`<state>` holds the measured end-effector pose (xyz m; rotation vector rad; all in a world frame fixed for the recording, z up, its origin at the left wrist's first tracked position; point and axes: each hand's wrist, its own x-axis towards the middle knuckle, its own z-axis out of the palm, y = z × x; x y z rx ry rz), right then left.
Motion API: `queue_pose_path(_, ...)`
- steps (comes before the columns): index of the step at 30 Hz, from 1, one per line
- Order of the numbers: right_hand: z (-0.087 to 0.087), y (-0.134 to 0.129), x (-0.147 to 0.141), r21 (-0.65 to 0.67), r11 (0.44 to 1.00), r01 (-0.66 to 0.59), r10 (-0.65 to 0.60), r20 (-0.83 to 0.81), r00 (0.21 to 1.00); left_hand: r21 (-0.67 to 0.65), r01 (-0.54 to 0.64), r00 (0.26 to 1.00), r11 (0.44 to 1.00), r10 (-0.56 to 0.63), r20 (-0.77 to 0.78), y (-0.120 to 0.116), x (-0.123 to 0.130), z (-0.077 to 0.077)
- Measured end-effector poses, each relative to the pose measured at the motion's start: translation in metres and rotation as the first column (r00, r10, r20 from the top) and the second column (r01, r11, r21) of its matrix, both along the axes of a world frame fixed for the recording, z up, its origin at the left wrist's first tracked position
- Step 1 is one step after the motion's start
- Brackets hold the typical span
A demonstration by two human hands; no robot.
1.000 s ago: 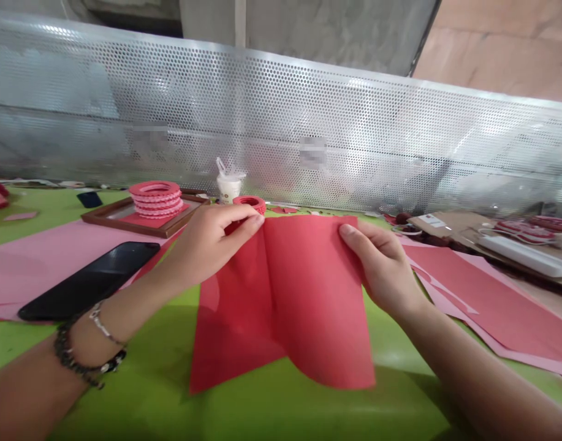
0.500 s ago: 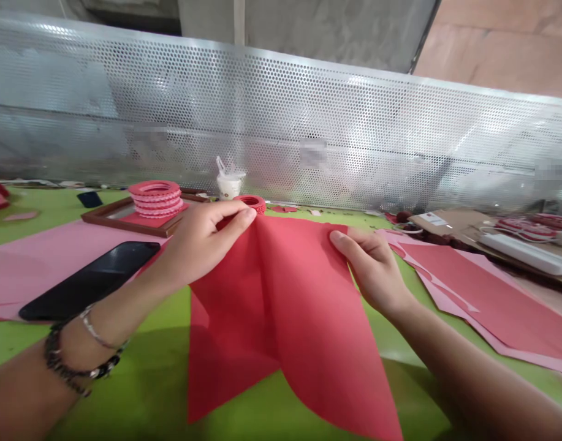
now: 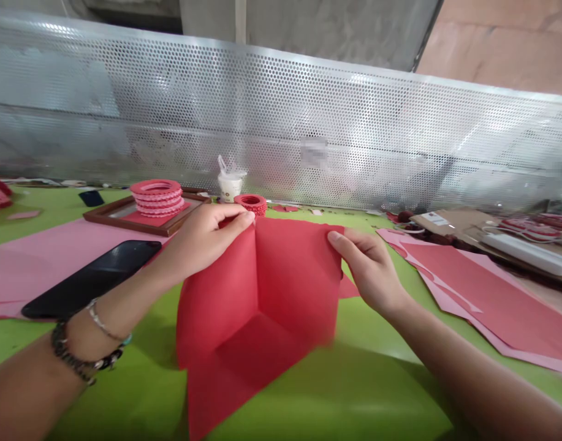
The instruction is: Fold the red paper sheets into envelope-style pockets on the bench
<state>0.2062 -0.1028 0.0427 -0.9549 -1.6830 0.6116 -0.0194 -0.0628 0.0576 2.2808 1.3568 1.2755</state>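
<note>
A sheet of red paper [image 3: 294, 269] hangs between my two hands, with a crease running down its middle. My left hand [image 3: 216, 236] pinches its top edge near the crease, thumb against fingers. At the upper right corner my right hand [image 3: 370, 263] grips it, thumb in front and fingers behind. Below and behind, another red paper piece [image 3: 235, 373] lies on the green table [image 3: 377, 392], partly covered by the held sheet. Just past my left hand stands a small stack of red rings [image 3: 252, 202].
To the left lie a black phone [image 3: 92, 275], pink paper [image 3: 46, 251] and a brown frame [image 3: 165, 229] bearing pink rings [image 3: 155, 196]. A white cup [image 3: 230, 184] stands before the perforated metal panel [image 3: 281, 116]. Red and pink sheets [image 3: 492, 294] and a white power strip [image 3: 529, 252] are at right.
The lower right part of the red paper has swung up and inward, so the sheet now hangs shorter with its crease opened. Both hands keep their grip, almost in place.
</note>
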Motion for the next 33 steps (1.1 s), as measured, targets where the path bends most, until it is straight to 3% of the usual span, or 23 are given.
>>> queue_pose_path(4,-0.001,0.005,0.003,-0.015,0.999,0.036,-0.037,-0.068,0.997,-0.097,0.083,0.996,0.992,-0.087,-0.033,0.004,-0.008,-0.001)
queue_pose_path(9,0.000,0.013,0.008,-0.048,0.996,0.081,-0.087,-0.122,0.989,-0.303,0.137,0.984,0.943,-0.096,0.149,0.015,-0.020,-0.004)
queue_pose_path(17,0.002,0.016,0.010,-0.078,0.991,0.110,-0.112,-0.031,0.993,-0.362,0.125,0.983,0.924,-0.068,0.168,0.024,-0.024,-0.010)
queue_pose_path(28,-0.003,0.025,0.018,-0.088,0.996,0.031,-0.038,-0.081,0.996,-0.417,0.152,0.948,0.896,-0.013,0.317,0.026,-0.021,-0.012)
queue_pose_path(33,-0.003,0.024,0.016,-0.171,0.983,0.061,-0.055,0.043,0.998,-0.487,0.235,0.868,0.841,0.044,0.494,0.026,-0.019,-0.014)
